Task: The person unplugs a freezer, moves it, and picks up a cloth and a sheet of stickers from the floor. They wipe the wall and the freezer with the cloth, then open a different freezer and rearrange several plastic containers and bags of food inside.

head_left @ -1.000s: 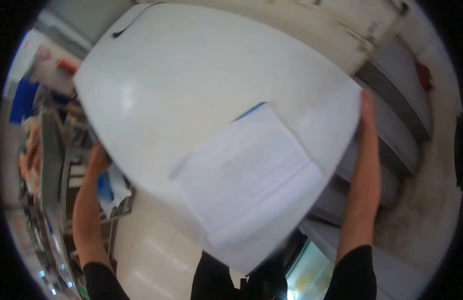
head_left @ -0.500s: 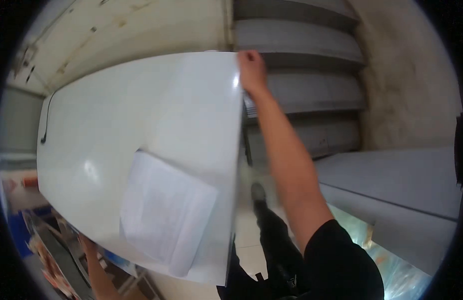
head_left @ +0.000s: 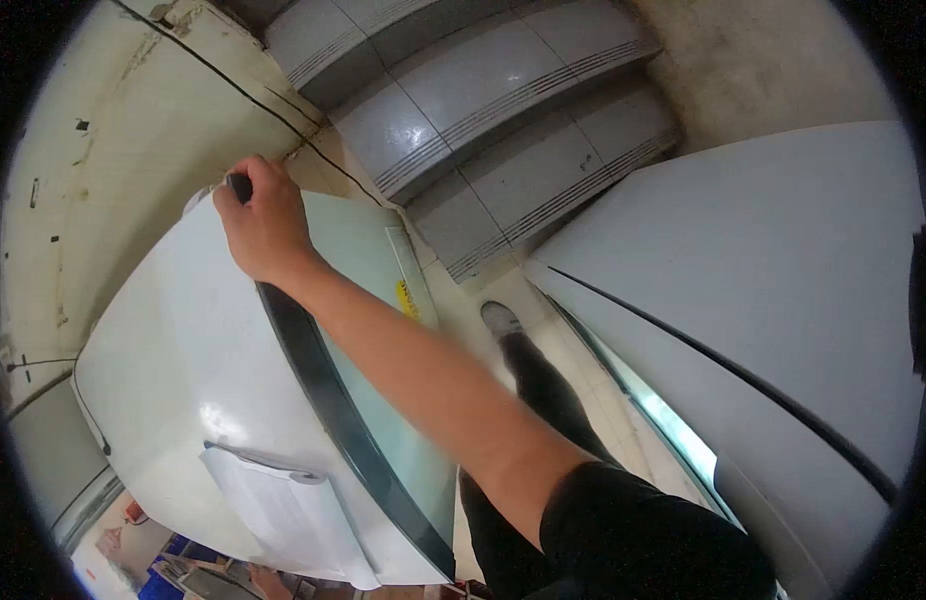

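Note:
A large white box-like cabinet (head_left: 163, 330) with a glossy top and a dark strip (head_left: 328, 380) along its edge fills the left of the head view. My right hand (head_left: 268, 225) is closed round the far corner of this top, where the black end of the strip shows between the fingers. Several white paper sheets (head_left: 283, 510), curled at one end, lie on the top near its lower edge. My left hand (head_left: 268, 582) shows only in part beyond the lower left side of the cabinet, its fingers mostly hidden. A yellow label (head_left: 407, 299) is on the front face.
Grey tiled steps (head_left: 503, 120) rise beyond the cabinet. To the right stands another white cabinet (head_left: 743, 230) with a dark seam and a lit glass side. A black cable (head_left: 233, 85) crosses by the stained wall (head_left: 93, 180). My foot (head_left: 501, 318) is on the tiled floor between the cabinets.
The white cabinet has turned and tilted in view, so its dark strip and front face now show. My right hand now appears farther left, still at the corner. The papers shifted down in view.

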